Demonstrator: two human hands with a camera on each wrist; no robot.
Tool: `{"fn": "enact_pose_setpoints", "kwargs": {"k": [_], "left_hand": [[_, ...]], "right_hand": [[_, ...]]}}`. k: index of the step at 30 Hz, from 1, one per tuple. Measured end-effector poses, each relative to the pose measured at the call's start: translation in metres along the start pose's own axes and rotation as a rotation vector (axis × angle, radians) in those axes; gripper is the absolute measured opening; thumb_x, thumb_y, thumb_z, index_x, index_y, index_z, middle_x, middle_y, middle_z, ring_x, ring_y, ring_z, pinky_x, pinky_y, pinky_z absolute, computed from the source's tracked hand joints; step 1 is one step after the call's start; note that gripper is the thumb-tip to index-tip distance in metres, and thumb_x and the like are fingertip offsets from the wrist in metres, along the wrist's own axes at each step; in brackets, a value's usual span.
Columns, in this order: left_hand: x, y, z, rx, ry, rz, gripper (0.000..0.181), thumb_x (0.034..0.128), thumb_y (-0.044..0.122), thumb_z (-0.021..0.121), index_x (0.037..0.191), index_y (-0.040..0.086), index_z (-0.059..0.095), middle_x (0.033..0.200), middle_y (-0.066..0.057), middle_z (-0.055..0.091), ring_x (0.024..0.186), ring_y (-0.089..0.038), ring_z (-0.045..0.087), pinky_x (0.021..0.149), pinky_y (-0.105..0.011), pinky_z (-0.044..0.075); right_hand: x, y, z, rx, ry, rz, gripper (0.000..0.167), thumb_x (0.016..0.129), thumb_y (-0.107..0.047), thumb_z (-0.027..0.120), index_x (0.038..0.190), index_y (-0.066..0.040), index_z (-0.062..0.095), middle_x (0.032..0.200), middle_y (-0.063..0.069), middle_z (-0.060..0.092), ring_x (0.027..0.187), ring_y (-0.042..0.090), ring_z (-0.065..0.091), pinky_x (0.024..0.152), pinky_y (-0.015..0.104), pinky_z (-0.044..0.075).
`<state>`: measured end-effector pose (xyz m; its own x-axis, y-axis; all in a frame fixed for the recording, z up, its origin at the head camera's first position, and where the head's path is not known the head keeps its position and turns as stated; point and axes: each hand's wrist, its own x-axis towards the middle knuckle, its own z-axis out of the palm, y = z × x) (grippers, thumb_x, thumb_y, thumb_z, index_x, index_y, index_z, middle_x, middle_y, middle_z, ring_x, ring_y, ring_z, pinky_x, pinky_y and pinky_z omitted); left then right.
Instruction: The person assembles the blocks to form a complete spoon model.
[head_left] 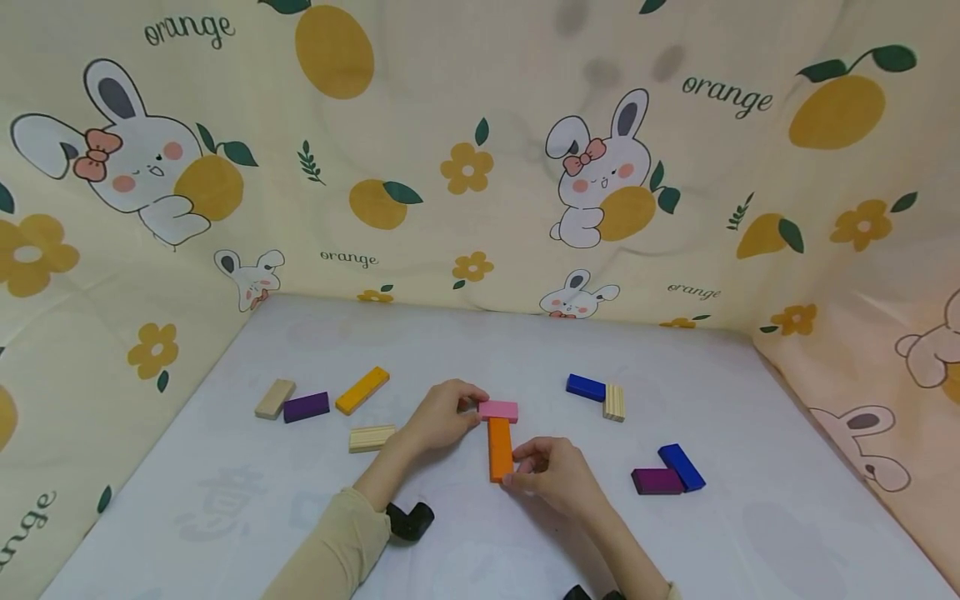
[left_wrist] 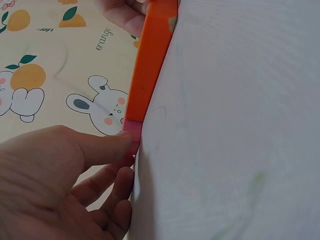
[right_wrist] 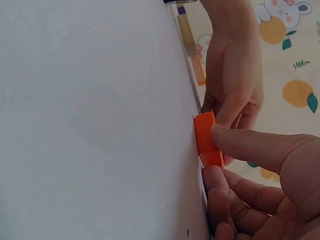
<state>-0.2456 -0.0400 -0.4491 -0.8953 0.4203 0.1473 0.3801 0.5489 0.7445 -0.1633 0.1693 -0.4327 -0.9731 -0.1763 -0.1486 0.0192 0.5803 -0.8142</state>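
Note:
A pink block [head_left: 498,410] lies crosswise against the far end of an orange block [head_left: 499,450] on the white table, the two making a T shape. My left hand [head_left: 444,414] pinches the left end of the pink block between thumb and fingers; the left wrist view shows the thumb on the pink block [left_wrist: 132,131]. At the near end of the orange block, my right hand [head_left: 558,475] has its thumb and fingers around it. In the right wrist view the right thumb presses the orange block [right_wrist: 205,134], with a fingertip at its other edge.
To the left lie a plain block [head_left: 275,398], a purple block [head_left: 306,407], a yellow-orange block [head_left: 362,390] and another plain block [head_left: 371,438]. On the right are a blue block [head_left: 586,387] touching a plain one [head_left: 613,402], and a maroon block [head_left: 657,481] touching another blue one [head_left: 682,467].

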Motion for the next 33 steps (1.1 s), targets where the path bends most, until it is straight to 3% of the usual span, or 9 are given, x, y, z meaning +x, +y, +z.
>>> {"fn": "enact_pose_setpoints", "kwargs": {"k": [12,16,20,25,33], "left_hand": [[-0.0002,0.0013,-0.0016,-0.013,-0.013,-0.008,0.025,0.0935,0.008,0.067,0.119,0.008,0.069,0.116,-0.006,0.063,0.1,-0.024,0.057,0.091,-0.038,0.048],[-0.0012,0.0012,-0.0048,-0.023,-0.043,-0.01,0.035,0.0936,0.015,0.068,0.128,0.009,0.065,0.123,-0.006,0.061,0.101,-0.023,0.055,0.09,-0.037,0.048],[0.0003,0.0032,-0.0069,-0.047,-0.081,0.03,0.047,0.0912,0.027,0.073,0.133,0.01,0.062,0.131,-0.004,0.058,0.106,-0.022,0.055,0.091,-0.035,0.048],[0.0038,0.0058,-0.0063,-0.052,-0.128,0.096,0.05,0.0863,0.034,0.077,0.129,0.011,0.066,0.127,0.0,0.059,0.113,-0.02,0.054,0.095,-0.037,0.047],[0.0006,0.007,-0.0063,0.01,-0.148,0.08,0.046,0.0853,0.032,0.079,0.126,0.014,0.069,0.124,0.001,0.058,0.114,-0.018,0.051,0.099,-0.039,0.043]], "right_hand": [[0.0007,0.0006,0.0013,-0.008,0.0,0.01,0.028,0.08,-0.018,0.083,0.102,-0.005,0.07,0.076,0.001,0.06,0.073,0.018,0.054,0.069,0.03,0.046],[0.0005,0.0005,0.0015,-0.016,0.001,0.017,0.028,0.08,-0.02,0.083,0.102,-0.006,0.07,0.076,0.001,0.06,0.073,0.018,0.054,0.07,0.031,0.046],[0.0003,0.0012,0.0013,-0.026,0.004,0.019,0.029,0.08,-0.021,0.083,0.102,-0.006,0.07,0.076,0.001,0.06,0.074,0.018,0.054,0.071,0.031,0.047],[0.0003,0.0025,0.0004,-0.031,0.003,0.015,0.028,0.081,-0.02,0.083,0.102,-0.007,0.071,0.076,0.001,0.061,0.074,0.018,0.055,0.072,0.031,0.047],[-0.0004,0.0018,0.0012,-0.028,0.008,0.002,0.026,0.082,-0.02,0.082,0.102,-0.007,0.071,0.076,0.0,0.06,0.074,0.018,0.054,0.069,0.029,0.046]]}}
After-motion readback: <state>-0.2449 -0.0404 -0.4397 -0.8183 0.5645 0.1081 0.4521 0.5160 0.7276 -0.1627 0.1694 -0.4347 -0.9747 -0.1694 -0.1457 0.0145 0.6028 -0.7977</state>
